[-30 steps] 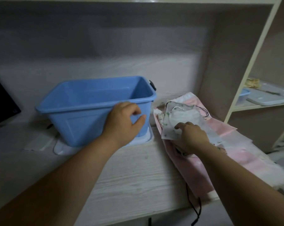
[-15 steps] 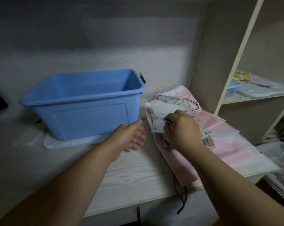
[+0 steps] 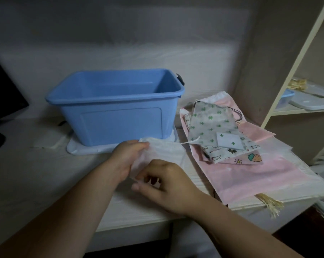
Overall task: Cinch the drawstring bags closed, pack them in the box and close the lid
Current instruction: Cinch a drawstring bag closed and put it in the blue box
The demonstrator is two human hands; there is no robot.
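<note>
An open blue plastic box (image 3: 112, 125) stands on its white lid (image 3: 86, 149) at the back of the desk. Just in front of it lies a white drawstring bag (image 3: 165, 151), with a white cord trailing to the right. My left hand (image 3: 127, 157) grips the bag's left edge. My right hand (image 3: 166, 181) pinches its near edge with curled fingers. To the right, a cactus-print bag (image 3: 209, 123) with a dark cord, a small cactus pouch (image 3: 230, 143) and an animal-print bag (image 3: 220, 155) lie on large pink bags (image 3: 254, 175).
A dark monitor (image 3: 3, 97) stands at the far left. A shelf unit (image 3: 295, 75) on the right holds a blue container and flat lids. A straw-coloured tassel (image 3: 271, 203) hangs over the desk's front edge. The wall is close behind the box.
The white bag has been pulled off the pile and now lies in front of the box. My left hand left the box and took the bag's edge; my right hand came left.
</note>
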